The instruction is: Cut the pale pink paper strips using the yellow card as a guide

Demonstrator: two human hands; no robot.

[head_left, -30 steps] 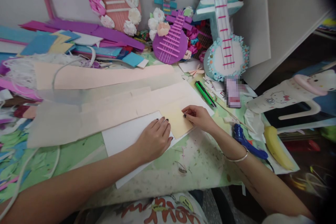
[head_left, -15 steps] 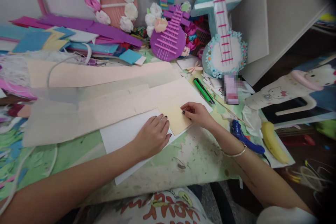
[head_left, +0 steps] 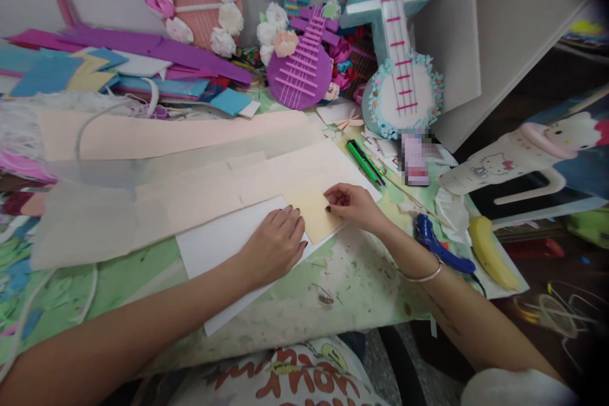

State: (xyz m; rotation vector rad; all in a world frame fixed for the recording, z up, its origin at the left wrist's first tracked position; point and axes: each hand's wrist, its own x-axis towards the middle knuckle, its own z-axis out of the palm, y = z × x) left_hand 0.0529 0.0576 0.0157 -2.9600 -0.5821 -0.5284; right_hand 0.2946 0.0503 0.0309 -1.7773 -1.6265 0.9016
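My left hand (head_left: 278, 244) lies flat, palm down, on a white sheet (head_left: 223, 238) and the left edge of a small yellow sheet (head_left: 316, 219). Its fingers are stretched out. At the yellow sheet's right side is my right hand (head_left: 354, 206), with the fingers curled and the thumb drawn toward the index finger. Whatever it may be pinching is too small to make out. A long pale pink sheet (head_left: 190, 200) borders the white one on its far side, with another pink strip (head_left: 176, 133) farther back.
A green utility knife (head_left: 364, 162) lies beyond my right hand. To the right are a blue glue gun (head_left: 442, 244), a yellow banana (head_left: 490, 254) and a white tumbler (head_left: 499, 162). Decorated model instruments, including a purple one (head_left: 299, 76), stand at the back. Paper scraps (head_left: 47, 73) pile up at left.
The view has shifted slightly, so everything sits a little farther left. Both hands keep nearly the same place on the sheets; the right fingers look slightly shifted.
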